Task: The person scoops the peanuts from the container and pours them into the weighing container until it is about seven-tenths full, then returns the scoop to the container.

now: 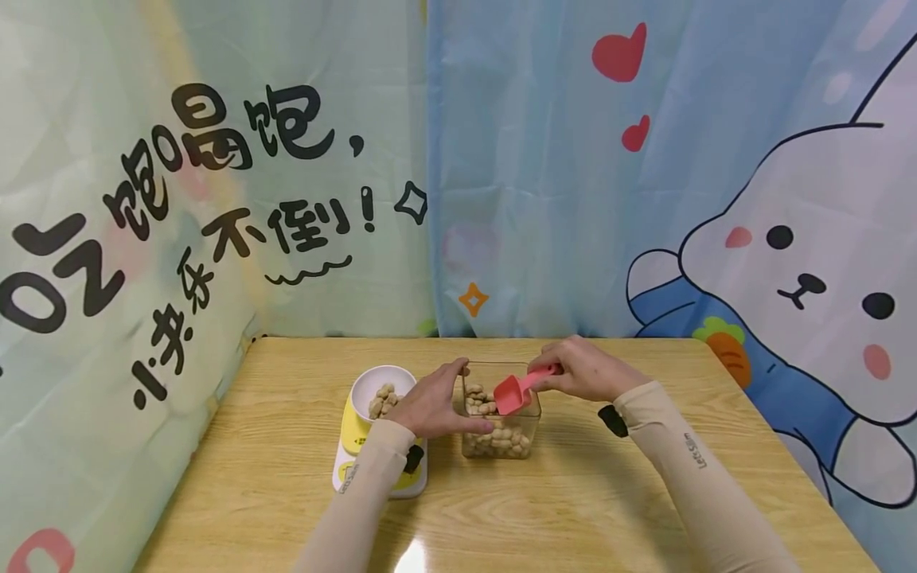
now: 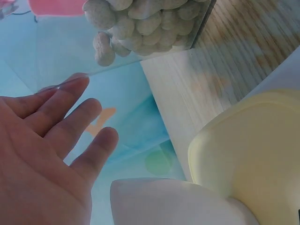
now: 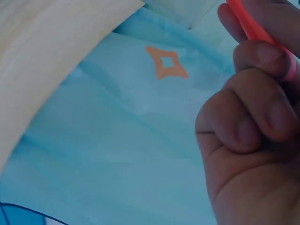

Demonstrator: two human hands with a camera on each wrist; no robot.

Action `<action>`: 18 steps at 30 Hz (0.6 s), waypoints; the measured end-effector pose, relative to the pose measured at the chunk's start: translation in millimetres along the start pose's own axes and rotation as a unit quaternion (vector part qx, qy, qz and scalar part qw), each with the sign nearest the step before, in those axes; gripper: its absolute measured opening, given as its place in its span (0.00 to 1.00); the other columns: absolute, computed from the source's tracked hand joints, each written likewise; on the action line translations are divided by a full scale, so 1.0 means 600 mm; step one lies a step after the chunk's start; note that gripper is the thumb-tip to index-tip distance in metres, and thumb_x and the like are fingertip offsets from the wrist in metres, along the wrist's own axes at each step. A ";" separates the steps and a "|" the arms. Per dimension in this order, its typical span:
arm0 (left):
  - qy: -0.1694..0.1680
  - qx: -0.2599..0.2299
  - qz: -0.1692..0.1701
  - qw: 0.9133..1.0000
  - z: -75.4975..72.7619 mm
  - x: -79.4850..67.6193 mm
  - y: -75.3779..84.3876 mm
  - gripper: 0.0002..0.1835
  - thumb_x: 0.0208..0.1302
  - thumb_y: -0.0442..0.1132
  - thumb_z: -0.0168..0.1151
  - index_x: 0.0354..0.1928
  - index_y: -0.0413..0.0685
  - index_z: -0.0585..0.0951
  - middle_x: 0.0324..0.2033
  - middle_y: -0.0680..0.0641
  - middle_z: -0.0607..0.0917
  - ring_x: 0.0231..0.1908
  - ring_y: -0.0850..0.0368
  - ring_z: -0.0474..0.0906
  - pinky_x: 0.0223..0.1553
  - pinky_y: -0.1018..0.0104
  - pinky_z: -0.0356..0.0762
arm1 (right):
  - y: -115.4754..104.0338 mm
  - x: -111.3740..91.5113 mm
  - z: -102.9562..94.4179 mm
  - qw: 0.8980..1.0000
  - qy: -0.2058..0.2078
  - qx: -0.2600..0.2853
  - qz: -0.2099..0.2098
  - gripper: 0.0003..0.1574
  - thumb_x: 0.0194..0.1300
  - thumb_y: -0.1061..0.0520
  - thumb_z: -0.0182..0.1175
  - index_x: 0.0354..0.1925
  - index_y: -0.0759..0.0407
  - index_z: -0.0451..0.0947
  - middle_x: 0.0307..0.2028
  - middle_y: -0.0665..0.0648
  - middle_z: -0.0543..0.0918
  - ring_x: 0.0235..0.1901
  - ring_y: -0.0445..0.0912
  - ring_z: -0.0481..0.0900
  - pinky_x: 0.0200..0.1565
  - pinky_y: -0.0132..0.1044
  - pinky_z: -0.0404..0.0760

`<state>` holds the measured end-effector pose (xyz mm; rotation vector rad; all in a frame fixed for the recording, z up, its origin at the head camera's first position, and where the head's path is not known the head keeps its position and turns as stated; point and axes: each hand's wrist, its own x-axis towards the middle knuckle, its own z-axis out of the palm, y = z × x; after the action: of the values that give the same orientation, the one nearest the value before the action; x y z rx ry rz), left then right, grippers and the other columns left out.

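My right hand (image 1: pixel 583 368) grips the handle of a pinkish-red scoop (image 1: pixel 511 395), its fingers curled tightly in the right wrist view. The scoop's head is tilted over the open top of a clear plastic box (image 1: pixel 499 426). Unshelled peanuts (image 2: pixel 150 23) fill the lower part of this box. At the box's left side my left hand (image 1: pixel 433 400) holds it, thumb across the front wall and fingertips at the back left of the rim. In the left wrist view the ring and little fingers stand free of the wall.
Left of the box stands a yellow and white kitchen scale (image 1: pixel 353 438), partly covered by my left forearm. On it is a white bowl (image 1: pixel 364 387) holding several peanuts. The wooden table (image 1: pixel 609 493) ends at printed curtains (image 1: pixel 516 199) behind and at the sides.
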<state>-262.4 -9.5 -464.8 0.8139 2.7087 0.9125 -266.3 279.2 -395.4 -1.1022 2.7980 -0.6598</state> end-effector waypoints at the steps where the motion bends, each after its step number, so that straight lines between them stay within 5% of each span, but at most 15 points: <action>1: 0.001 0.002 0.001 1.000 0.000 0.000 0.000 0.62 0.51 0.72 0.71 0.81 0.53 0.53 0.70 0.50 0.70 0.68 0.50 0.69 0.64 0.51 0.71 | 0.002 -0.001 0.002 1.000 0.005 0.004 0.001 0.08 0.67 0.53 0.69 0.44 0.51 0.89 0.34 0.43 0.83 0.26 0.38 0.73 0.27 0.33 0.76; 18: 0.012 0.007 0.004 1.000 0.004 0.005 -0.005 0.61 0.50 0.70 0.73 0.80 0.52 0.55 0.68 0.50 0.72 0.66 0.51 0.71 0.63 0.52 0.73 | 0.010 0.002 0.016 1.000 0.023 0.004 -0.019 0.08 0.65 0.53 0.71 0.43 0.51 0.89 0.32 0.42 0.82 0.26 0.37 0.72 0.29 0.33 0.75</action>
<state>-265.2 -8.8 -468.8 0.8210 2.7388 0.9113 -268.6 278.6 -406.7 -1.1577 2.8160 -0.7072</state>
